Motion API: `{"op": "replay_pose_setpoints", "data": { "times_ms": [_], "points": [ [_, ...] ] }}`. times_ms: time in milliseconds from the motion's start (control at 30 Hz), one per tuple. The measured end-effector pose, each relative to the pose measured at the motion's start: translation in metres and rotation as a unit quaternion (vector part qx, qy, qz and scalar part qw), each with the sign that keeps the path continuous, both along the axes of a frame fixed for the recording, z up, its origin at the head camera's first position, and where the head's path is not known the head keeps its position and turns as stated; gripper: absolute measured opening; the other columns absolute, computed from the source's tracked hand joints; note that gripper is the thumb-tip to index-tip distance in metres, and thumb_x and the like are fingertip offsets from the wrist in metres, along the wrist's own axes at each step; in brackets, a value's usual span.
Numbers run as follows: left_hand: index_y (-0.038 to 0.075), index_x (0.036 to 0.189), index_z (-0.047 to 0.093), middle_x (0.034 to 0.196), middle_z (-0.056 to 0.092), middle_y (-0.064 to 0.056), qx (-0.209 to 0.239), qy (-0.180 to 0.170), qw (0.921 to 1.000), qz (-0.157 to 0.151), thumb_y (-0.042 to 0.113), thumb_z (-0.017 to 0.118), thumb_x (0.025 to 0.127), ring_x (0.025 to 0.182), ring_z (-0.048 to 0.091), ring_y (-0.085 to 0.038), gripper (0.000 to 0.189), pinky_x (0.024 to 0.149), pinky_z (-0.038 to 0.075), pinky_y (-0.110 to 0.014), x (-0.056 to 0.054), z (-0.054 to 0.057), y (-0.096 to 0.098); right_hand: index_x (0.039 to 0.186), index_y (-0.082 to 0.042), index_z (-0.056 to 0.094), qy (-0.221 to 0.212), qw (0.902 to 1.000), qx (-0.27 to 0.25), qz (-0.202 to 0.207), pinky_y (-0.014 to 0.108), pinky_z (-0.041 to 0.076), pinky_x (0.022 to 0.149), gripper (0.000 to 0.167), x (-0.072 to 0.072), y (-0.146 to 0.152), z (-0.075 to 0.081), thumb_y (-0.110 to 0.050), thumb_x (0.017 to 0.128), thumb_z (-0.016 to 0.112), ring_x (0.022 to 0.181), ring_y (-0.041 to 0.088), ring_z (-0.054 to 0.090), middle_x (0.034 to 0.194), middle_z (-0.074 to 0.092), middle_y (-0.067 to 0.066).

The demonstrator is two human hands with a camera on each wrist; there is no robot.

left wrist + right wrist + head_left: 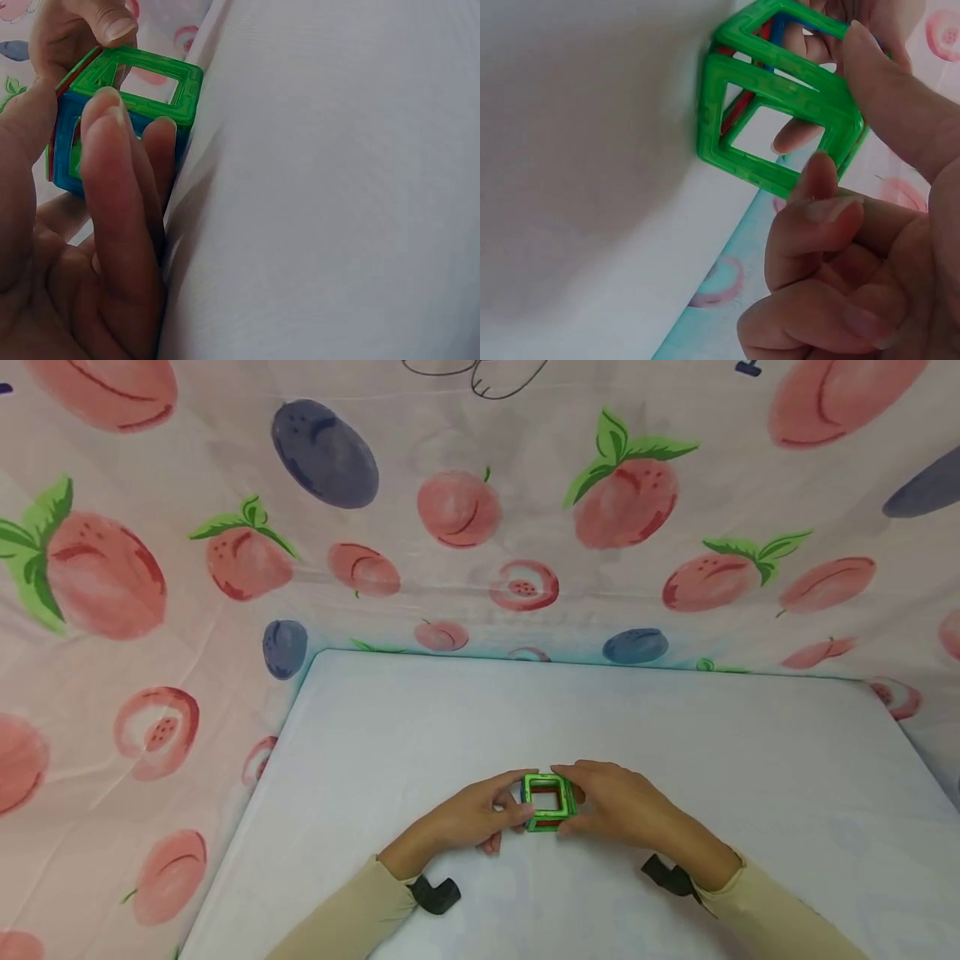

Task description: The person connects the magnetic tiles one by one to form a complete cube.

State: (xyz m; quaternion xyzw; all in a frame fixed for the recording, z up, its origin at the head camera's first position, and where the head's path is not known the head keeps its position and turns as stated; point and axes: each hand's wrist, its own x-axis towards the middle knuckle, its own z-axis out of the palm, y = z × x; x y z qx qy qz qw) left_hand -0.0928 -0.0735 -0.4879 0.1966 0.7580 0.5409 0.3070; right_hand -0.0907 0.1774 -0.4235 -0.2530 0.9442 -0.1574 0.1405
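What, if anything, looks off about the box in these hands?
In the right wrist view, the box's lower green square doesn't sit flush with the upper green square; a gap shows between their edges, so it looks askew. I see no damage.

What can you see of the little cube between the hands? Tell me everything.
The cube looks like glossy plastic, built of square frames with open middles: green ones, plus blue and red. In the right wrist view, a narrow gap shows between two green frames. The left hand and right hand hold it from either side, over the white table; whether it touches the table is unclear.
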Motion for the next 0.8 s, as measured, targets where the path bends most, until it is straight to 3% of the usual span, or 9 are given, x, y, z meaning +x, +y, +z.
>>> {"op": "replay_pose_setpoints", "data": {
  "times_ms": [367, 800],
  "points": [
    [0.038, 0.149, 0.046, 0.086, 0.069, -0.001, -0.005, 0.014, 0.9998, 0.011, 0.044, 0.065, 0.1, 0.049, 0.059, -0.015, 0.053, 0.048, 0.05, -0.028, 0.0007, -0.0019, 0.0026, 0.14, -0.006, 0.06, 0.021, 0.9993, -0.027, 0.012, 0.024, 0.048, 0.069, 0.079, 0.0023, 0.0015, -0.0035, -0.049, 0.078, 0.086, 0.081, 0.006, 0.053, 0.095, 0.06, -0.013],
    [0.037, 0.15, 0.045, 0.087, 0.069, -0.001, -0.003, 0.019, 0.9998, -0.003, 0.043, 0.065, 0.1, 0.05, 0.059, -0.014, 0.053, 0.048, 0.051, -0.028, -0.0008, -0.0011, 0.0027, 0.132, -0.01, 0.064, 0.025, 0.9989, -0.037, 0.012, 0.022, 0.046, 0.067, 0.067, 0.0017, 0.0019, -0.0041, -0.047, 0.081, 0.084, 0.081, 0.008, 0.055, 0.095, 0.06, -0.013]
  ]
}}
